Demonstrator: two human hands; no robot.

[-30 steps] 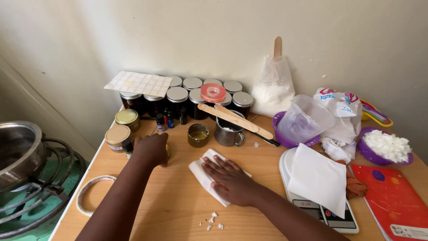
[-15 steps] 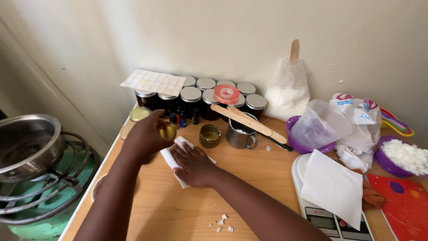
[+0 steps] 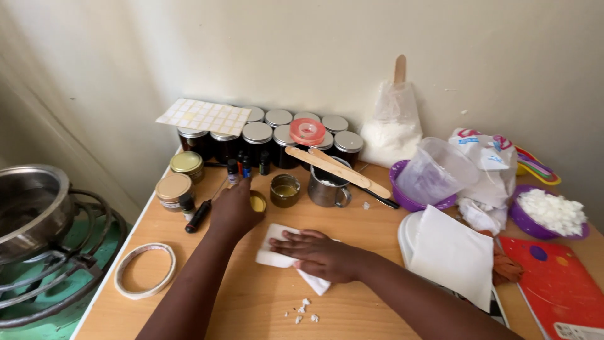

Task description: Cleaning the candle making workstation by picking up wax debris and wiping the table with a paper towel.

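Now left hand (image 3: pixel 234 211) grips small tin (image 3: pixel 257 201); right hand (image 3: pixel 318 253) flat on tissue (image 3: pixel 272 249).

Tape ring (image 3: pixel 146 270), steel pot (image 3: pixel 26 204), purple bowl (image 3: pixel 548 217) sit about.

A light wooden table (image 3: pixel 377 302) stands against a plain cream wall (image 3: pixel 302 56).

Soft even daylight, moderately bright; faint shadows behind jars (image 3: pixel 277 135) on wall; mild glare on metal lids; sharp centre, slight wide-angle edge stretch.
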